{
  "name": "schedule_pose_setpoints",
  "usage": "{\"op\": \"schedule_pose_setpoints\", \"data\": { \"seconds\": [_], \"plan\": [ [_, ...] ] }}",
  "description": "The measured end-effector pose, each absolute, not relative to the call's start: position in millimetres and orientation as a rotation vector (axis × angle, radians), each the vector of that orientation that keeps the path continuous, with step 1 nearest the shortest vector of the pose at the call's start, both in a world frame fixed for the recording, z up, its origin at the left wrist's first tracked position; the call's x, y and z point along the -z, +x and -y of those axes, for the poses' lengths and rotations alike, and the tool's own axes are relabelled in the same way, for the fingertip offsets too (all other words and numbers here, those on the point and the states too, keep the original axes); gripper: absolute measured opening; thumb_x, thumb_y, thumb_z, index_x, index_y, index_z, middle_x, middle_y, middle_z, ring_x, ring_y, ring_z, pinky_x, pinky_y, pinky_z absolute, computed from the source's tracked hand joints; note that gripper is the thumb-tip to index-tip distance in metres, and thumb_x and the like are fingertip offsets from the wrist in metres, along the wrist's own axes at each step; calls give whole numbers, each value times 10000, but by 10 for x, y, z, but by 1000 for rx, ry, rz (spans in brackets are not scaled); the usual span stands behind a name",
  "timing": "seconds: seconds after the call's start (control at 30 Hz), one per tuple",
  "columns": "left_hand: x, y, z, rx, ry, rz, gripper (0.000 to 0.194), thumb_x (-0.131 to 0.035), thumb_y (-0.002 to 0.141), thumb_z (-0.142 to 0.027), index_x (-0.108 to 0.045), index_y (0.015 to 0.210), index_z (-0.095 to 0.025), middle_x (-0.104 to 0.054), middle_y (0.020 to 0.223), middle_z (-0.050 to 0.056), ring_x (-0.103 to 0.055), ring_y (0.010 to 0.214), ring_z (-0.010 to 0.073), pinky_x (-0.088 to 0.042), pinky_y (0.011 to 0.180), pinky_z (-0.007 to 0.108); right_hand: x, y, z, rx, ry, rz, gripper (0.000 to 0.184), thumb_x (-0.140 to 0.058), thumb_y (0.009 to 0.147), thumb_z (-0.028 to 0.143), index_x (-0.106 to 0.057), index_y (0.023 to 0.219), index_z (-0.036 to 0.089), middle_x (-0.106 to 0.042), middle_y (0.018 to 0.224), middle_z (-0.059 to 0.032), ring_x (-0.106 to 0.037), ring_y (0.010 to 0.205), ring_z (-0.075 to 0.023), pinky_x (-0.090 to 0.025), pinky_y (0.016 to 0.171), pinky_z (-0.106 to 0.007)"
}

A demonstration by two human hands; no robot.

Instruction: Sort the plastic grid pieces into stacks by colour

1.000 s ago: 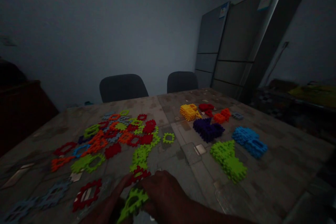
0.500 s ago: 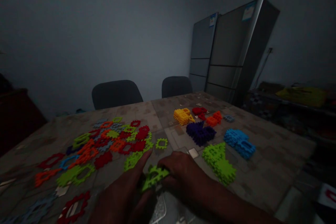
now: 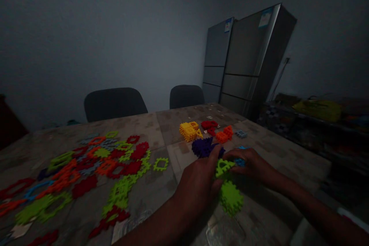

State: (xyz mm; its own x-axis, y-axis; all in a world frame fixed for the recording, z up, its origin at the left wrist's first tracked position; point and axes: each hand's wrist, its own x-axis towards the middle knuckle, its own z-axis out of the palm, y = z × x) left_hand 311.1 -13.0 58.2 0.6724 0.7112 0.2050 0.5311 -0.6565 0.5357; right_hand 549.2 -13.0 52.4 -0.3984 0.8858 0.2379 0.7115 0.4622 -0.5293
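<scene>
A green notched triangular building piece [image 3: 225, 167] is held between my two hands, above the green stack. My left hand [image 3: 196, 180] is closed on its left side, thumb on top. On its right side my right hand [image 3: 249, 161] has its fingers closed at the edge. Directly below, a stack of green toothed pieces [image 3: 231, 199] lies on the table, partly covered by my hands. Behind my left thumb sits a dark purple stack [image 3: 203, 147]. The blue stack [image 3: 240, 160] is mostly hidden by my right hand.
Loose pieces in several colours, such as a red square [image 3: 84, 186] and a green frame [image 3: 160, 164], spread over the table's left. A yellow stack [image 3: 190, 131], orange pieces [image 3: 224, 134] and red pieces [image 3: 210, 125] lie farther back. Two chairs [image 3: 115, 103] stand behind the table [image 3: 276, 150].
Both hands have moved right and away from me with the green triangular piece, from the table's near middle to over the green stack. The view has turned slightly right.
</scene>
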Motion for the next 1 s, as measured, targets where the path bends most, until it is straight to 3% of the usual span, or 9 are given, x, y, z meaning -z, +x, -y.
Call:
{"op": "schedule_pose_setpoints", "data": {
  "seconds": [0.13, 0.27, 0.57, 0.77, 1.0],
  "plan": [
    [-528, 3122, -2, -586, 2448, -957, 870, -701, 848, -206, -197, 1556, -253, -705, 1139, 97, -674, 943, 286, -533, 827, 421, -553, 5834, -24, -526, -1274, 2308, 298, -672, 871, 432, -732, 1047, 200, -765, 1045, -99, -717, 930, -262, -529, 855, -356],
    [-434, 2880, -72, -578, 2401, -1012, 714, -574, 884, -187, -273, 1531, -222, -701, 1128, 102, -664, 937, 261, -519, 844, 418, -501, 6014, -154, -591, -1211, 2392, 361, -679, 858, 490, -734, 1033, 180, -765, 1005, -104, -717, 910, -248, -526, 839, -335],
    [-96, 2344, -45, -572, 2328, -1131, 609, -502, 899, -244, -362, 1488, -310, -715, 1050, 55, -670, 895, 226, -545, 804, 384, -502, 5956, -251, -695, -1137, 2543, 227, -642, 916, 336, -727, 1061, 183, -742, 1034, -94, -691, 945, -211, -510, 860, -330],
    [31, 2321, -8, -575, 2295, -1110, 597, -515, 909, -200, -384, 1479, -317, -708, 1131, 67, -672, 936, 226, -556, 826, 382, -504, 5946, -279, -656, -1162, 2612, 187, -662, 897, 214, -717, 1074, 190, -719, 1031, -75, -655, 966, -198, -492, 875, -330],
    [108, 2306, 45, -596, 2303, -1136, 586, -572, 890, -196, -448, 1444, -341, -689, 1253, 65, -677, 1039, 248, -560, 911, 419, -491, 5883, -282, -587, -1231, 2681, 198, -648, 901, 201, -704, 1091, 198, -694, 1029, -71, -632, 967, -206, -477, 867, -334]
  ]
}}
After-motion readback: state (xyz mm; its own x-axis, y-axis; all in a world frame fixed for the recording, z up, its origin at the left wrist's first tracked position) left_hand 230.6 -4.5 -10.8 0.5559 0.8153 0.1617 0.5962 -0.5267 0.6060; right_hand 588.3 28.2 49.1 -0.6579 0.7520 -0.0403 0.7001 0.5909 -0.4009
